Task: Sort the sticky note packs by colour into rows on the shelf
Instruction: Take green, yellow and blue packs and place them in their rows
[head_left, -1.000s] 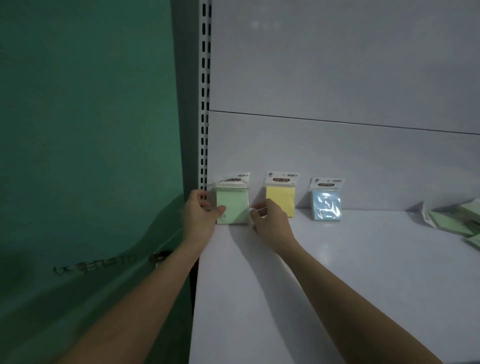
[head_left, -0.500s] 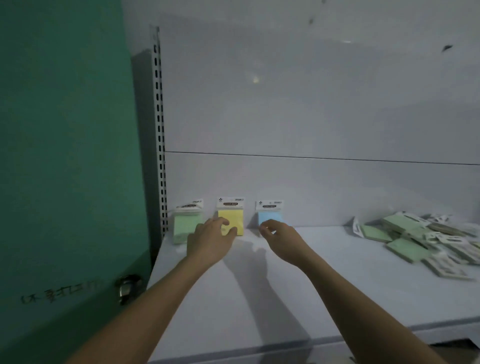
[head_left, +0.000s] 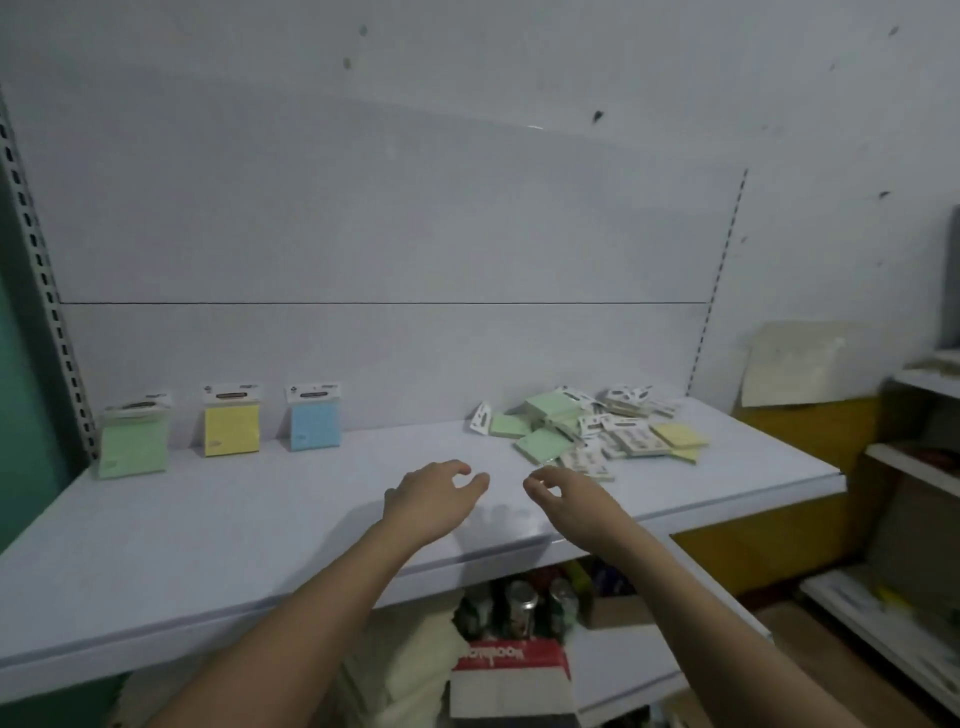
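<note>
pack labels (head_left: 314, 392) too blurred to read, lower pile packs (head_left: 587, 431) partly buried

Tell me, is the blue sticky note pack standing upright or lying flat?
Upright: the blue pack stands on the shelf against the back panel, white header on top.

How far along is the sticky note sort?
Barely started. Done: one green pack, one yellow pack and one blue pack stand against the back panel at the shelf's left end. In hand: nothing; left hand and right hand hover empty, fingers loosely curled. Left: the mixed pile of green and yellow packs on the right.
</note>
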